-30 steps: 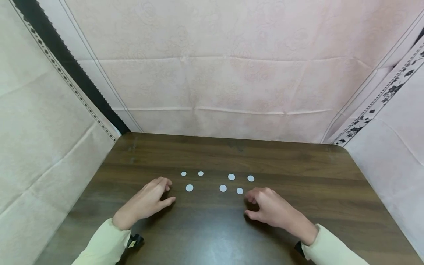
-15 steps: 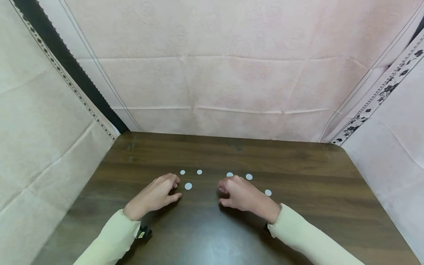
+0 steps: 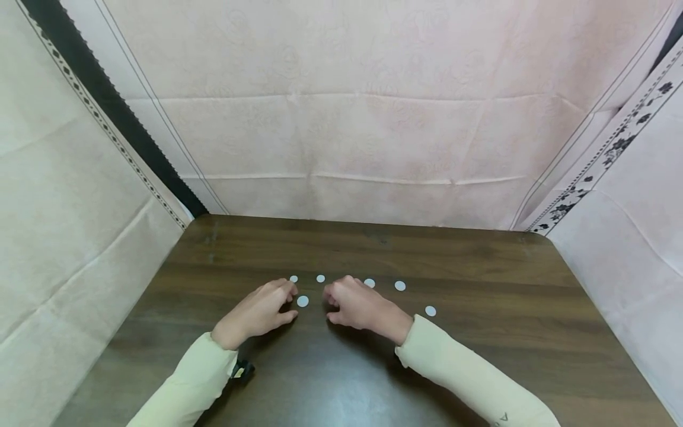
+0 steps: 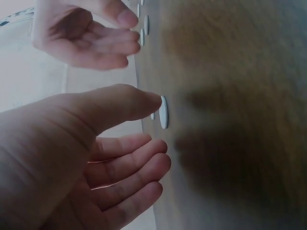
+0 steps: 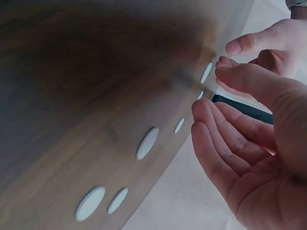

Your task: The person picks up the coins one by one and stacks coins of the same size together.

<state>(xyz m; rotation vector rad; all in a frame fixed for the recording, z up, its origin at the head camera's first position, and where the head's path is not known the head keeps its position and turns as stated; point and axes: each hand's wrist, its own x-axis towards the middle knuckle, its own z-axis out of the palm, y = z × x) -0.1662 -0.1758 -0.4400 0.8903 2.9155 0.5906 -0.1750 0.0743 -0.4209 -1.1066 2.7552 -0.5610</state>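
Discs on table, between hands

Both forearms, in pale yellow sleeves, came up from the bottom of the head frame and converged toward its centre. The left hand lay palm down just left of centre, fingers loosely curled and thumb stretched out toward the right, holding nothing. The right hand sat just beside it, right of centre, knuckles up, its fingers relaxed and slightly bent, also holding nothing
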